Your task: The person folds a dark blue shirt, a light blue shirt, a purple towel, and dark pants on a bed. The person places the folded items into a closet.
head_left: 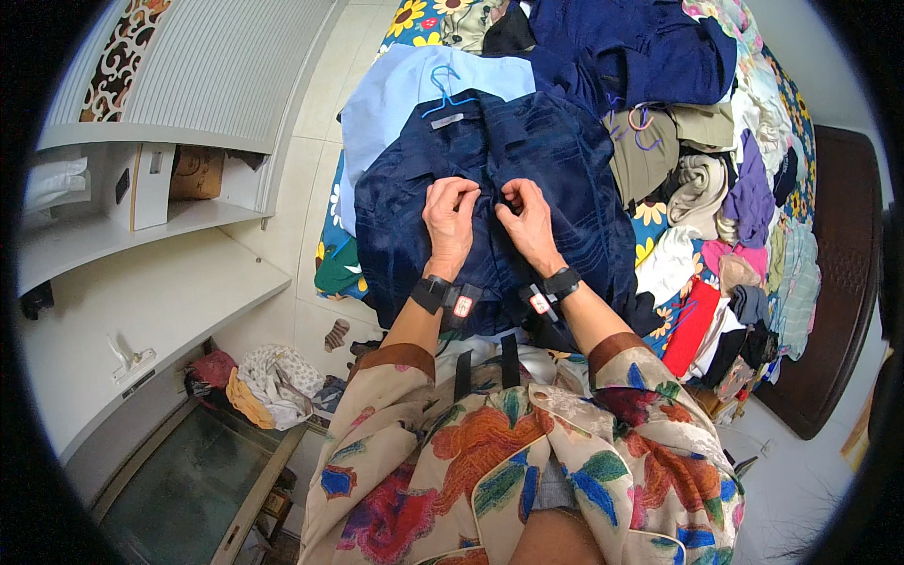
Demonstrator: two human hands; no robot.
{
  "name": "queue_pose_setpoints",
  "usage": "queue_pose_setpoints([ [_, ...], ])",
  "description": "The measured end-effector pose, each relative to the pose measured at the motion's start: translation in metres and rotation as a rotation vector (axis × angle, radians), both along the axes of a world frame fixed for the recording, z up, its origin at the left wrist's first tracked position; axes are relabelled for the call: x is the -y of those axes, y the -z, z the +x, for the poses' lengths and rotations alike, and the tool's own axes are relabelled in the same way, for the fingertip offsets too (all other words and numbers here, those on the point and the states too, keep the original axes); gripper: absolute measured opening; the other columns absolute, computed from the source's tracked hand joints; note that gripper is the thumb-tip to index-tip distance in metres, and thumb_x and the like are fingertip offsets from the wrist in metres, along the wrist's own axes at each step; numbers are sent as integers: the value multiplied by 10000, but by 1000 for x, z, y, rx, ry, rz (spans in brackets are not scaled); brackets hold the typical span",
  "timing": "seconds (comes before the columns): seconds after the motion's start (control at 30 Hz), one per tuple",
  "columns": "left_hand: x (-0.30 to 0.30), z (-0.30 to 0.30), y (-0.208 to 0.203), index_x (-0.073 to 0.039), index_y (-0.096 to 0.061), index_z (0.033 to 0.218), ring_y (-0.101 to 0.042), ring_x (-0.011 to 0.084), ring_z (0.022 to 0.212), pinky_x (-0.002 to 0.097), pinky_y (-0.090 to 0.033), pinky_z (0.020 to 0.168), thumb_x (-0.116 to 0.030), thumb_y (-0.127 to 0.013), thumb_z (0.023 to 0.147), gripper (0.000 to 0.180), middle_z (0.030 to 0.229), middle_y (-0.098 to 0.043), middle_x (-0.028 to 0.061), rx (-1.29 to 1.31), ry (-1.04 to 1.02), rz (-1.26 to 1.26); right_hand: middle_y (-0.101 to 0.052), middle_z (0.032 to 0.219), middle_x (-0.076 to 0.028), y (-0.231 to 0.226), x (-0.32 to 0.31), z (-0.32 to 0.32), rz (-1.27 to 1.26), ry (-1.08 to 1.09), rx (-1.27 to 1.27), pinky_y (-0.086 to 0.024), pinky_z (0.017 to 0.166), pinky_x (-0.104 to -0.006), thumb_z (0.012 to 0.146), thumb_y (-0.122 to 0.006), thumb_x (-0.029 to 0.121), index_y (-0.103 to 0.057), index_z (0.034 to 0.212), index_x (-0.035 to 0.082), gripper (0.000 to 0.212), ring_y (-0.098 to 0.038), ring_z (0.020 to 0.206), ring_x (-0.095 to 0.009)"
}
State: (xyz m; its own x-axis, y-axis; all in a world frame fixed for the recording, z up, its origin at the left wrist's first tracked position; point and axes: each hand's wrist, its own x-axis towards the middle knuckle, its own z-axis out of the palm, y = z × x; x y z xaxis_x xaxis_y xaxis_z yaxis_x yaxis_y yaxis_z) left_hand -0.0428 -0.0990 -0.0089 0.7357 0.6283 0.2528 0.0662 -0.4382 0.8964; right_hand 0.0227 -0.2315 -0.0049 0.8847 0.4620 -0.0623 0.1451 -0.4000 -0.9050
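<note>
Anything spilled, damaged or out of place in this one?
A sock lies loose on the floor, odd because it is apart from the clothes heaped on the bed. No spill or damage shows.

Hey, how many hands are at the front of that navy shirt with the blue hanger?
2: the left hand is left of centre on the navy shirt, the right hand right of centre.

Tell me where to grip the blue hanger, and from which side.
Likely best: pinch the blue hanger by its hook, coming from above at the far side. The hook sticks out past the neck of the navy shirt, over the light-blue garment, while cloth covers most of its lower frame.
</note>
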Motion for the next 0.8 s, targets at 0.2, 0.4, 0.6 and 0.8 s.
queue_pose_setpoints([
  [0.2,-6,-6,-9,-24,-669,894,-573,108,689,234,-478,629,15,-694,823,85,868,-624,30,-35,23,-54,-589,806,-117,13,-16,13,-112,68,284,-472,720,-356,803,-647,81,-627,914,-4,142,-564,758,-259],
  [0.4,-8,4,-32,-9,-663,908,-583,115,687,247,-486,628,-18,-687,841,73,835,-626,47,-40,20,-176,-536,810,86,-7,-6,25,406,222,-382,-387,653,-199,855,-625,60,-628,926,45,72,-466,739,-35],
  [0.6,-3,26,-50,1,-653,899,-580,133,658,266,-492,623,-30,-683,833,79,785,-621,62,-104,35,-41,-665,946,23,-23,13,38,768,217,-807,-461,813,-192,889,-661,37,-668,1026,81,145,-610,868,-74],
  [0.8,2,17,-66,6,-659,890,-578,114,658,256,-494,628,-24,-689,822,80,775,-624,62,-136,94,-101,-685,982,-9,-20,29,46,897,208,-943,-491,871,-209,874,-658,-16,-669,1041,52,180,-637,920,-99],
])
